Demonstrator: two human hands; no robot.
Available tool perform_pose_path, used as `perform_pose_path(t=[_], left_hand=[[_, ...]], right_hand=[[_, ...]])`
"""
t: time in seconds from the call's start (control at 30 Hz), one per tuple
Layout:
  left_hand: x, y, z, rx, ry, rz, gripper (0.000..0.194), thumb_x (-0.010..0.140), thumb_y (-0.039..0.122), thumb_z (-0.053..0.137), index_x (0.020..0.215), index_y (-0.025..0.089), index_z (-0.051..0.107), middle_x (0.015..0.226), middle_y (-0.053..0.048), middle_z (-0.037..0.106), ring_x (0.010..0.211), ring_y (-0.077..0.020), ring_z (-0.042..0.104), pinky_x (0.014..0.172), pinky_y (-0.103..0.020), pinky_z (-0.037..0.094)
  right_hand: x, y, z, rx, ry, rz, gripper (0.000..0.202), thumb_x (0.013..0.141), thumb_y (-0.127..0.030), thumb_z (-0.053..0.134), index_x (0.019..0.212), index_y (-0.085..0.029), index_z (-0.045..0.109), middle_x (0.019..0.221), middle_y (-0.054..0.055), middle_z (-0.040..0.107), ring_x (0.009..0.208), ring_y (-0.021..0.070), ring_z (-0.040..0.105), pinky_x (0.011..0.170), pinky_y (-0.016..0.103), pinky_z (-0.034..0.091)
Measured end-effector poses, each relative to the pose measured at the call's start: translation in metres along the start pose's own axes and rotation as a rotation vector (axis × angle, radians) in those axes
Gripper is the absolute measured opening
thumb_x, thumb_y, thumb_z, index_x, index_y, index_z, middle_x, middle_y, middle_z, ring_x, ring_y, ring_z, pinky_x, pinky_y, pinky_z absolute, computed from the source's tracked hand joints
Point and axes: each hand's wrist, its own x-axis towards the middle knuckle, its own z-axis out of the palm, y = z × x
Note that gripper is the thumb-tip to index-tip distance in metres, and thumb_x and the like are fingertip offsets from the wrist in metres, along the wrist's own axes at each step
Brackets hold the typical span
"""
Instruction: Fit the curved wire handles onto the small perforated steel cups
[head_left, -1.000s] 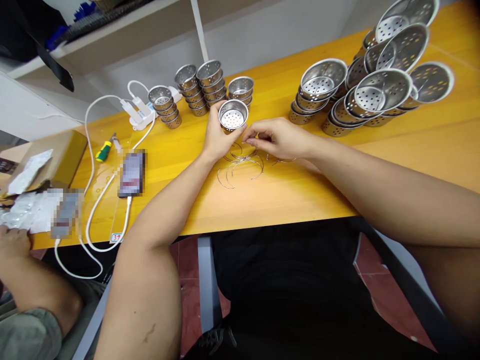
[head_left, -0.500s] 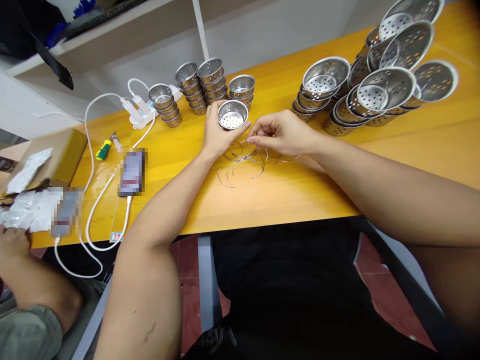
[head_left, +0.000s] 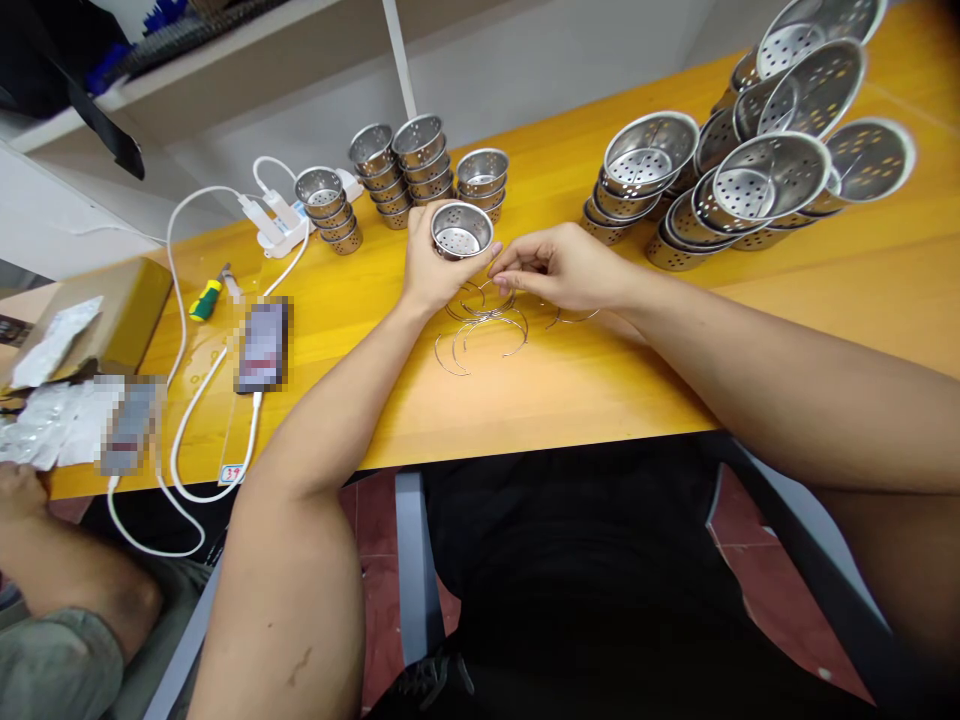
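The person's left hand [head_left: 431, 265] has its fingers wrapped around a small perforated metal cup [head_left: 460, 240], gripping it from the side toward the surface's left edge, the thumb laid along the wall that faces the near edge. The cup is lifted above the surface [head_left: 600, 390], roughly midway between its near and far edges, mouth upward, so its dotted bottom shows; its axis looks close to upright, though the exact tilt is hard to judge.

The right hand [head_left: 566, 265] has thumb and forefinger pinched together, apparently on a thin wire [head_left: 487, 282] whose end pokes out toward the left edge. The rest of that wire is hidden by the hand or lost among others, so which way its curve runs cannot be told.

The relation that counts is between these two: from the right fingertips, the cup lies toward the left edge and a little toward the far edge, just beside them, with the left thumb's tip reaching into the gap. The wire's end sits lower than the rim in view; no contact with the cup can be made out.

Loose curved wires [head_left: 495, 318] lie below both hands, toward the near edge, nearest to the right fingertips. Stacked cups [head_left: 421, 150] stand toward the far edge, behind the cup in hand.
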Motion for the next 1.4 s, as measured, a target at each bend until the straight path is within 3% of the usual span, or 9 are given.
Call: perform_pose_path(t=[0.1,0.2,0.3,0.53,0.73,0.93,1.07,1.27,1.4], left_hand=[[0.001,0.004,-0.002,-0.009,0.010,-0.015,0.089,0.085,0.088,0.110,0.143,0.031,0.074,0.145,-0.009,0.078,0.150,-0.0350,0.080,0.149,-0.064,0.060],[0.002,0.000,0.000,-0.026,-0.015,-0.010,0.095,0.086,0.090,0.108,0.150,0.032,0.067,0.148,-0.008,0.081,0.151,-0.0342,0.082,0.149,-0.063,0.061],[0.002,-0.009,0.003,-0.036,-0.043,0.018,0.102,0.087,0.089,0.108,0.159,0.035,0.060,0.157,-0.010,0.079,0.156,-0.0353,0.082,0.151,-0.063,0.059],[-0.001,-0.031,0.011,-0.027,-0.062,0.046,0.093,0.105,0.084,0.093,0.175,0.042,0.048,0.178,-0.014,0.066,0.172,-0.0358,0.070,0.156,-0.063,0.054],[-0.004,-0.003,0.005,-0.005,-0.036,0.017,0.100,0.090,0.095,0.101,0.163,0.038,0.064,0.165,-0.013,0.071,0.165,-0.0385,0.074,0.155,-0.066,0.054],[-0.003,0.020,-0.003,-0.040,-0.083,0.001,0.098,0.092,0.099,0.095,0.161,0.036,0.064,0.152,-0.009,0.078,0.152,-0.0336,0.082,0.148,-0.062,0.060],[-0.001,0.012,0.002,-0.054,-0.072,-0.033,0.103,0.091,0.098,0.098,0.165,0.037,0.058,0.151,-0.010,0.081,0.151,-0.0350,0.083,0.147,-0.062,0.060],[-0.002,-0.010,0.009,-0.057,-0.073,0.013,0.094,0.106,0.084,0.091,0.178,0.040,0.049,0.170,-0.015,0.073,0.166,-0.0360,0.076,0.152,-0.062,0.057],[-0.002,-0.013,0.010,-0.040,-0.068,0.020,0.097,0.103,0.091,0.092,0.176,0.041,0.052,0.174,-0.014,0.072,0.169,-0.0363,0.075,0.153,-0.064,0.057]], right_hand=[[0.000,-0.002,-0.001,-0.064,0.012,0.010,0.050,0.109,-0.075,0.097,0.106,-0.027,0.085,0.092,0.008,0.088,0.078,0.0270,0.076,0.074,0.045,0.058],[0.000,-0.004,-0.001,-0.114,0.036,-0.008,0.058,0.111,-0.083,0.091,0.104,-0.027,0.079,0.070,-0.001,0.066,0.062,0.0197,0.051,0.064,0.041,0.041],[0.000,-0.005,-0.001,-0.135,0.074,-0.029,0.061,0.112,-0.087,0.088,0.107,-0.027,0.077,0.068,-0.004,0.050,0.064,0.0180,0.038,0.064,0.040,0.032],[0.000,-0.007,0.000,-0.118,0.178,-0.009,0.067,0.108,-0.096,0.087,0.108,-0.030,0.074,0.071,-0.001,0.054,0.066,0.0212,0.045,0.060,0.041,0.039],[0.001,-0.011,0.002,-0.103,0.254,0.030,0.073,0.098,-0.106,0.088,0.107,-0.035,0.074,0.071,-0.001,0.052,0.068,0.0250,0.049,0.060,0.044,0.046],[0.000,-0.011,0.002,-0.116,0.266,0.042,0.073,0.097,-0.106,0.090,0.107,-0.034,0.075,0.071,0.000,0.053,0.070,0.0256,0.051,0.063,0.045,0.049],[0.000,-0.005,0.002,-0.132,0.271,0.044,0.073,0.098,-0.105,0.090,0.109,-0.033,0.078,0.072,0.001,0.055,0.071,0.0256,0.053,0.063,0.045,0.054],[0.000,-0.001,0.002,-0.125,0.272,0.004,0.070,0.102,-0.100,0.091,0.109,-0.032,0.078,0.075,0.001,0.057,0.070,0.0238,0.052,0.063,0.043,0.050],[0.000,-0.002,0.002,-0.133,0.275,0.001,0.069,0.101,-0.100,0.092,0.109,-0.033,0.078,0.074,0.001,0.058,0.069,0.0245,0.053,0.064,0.044,0.053]])
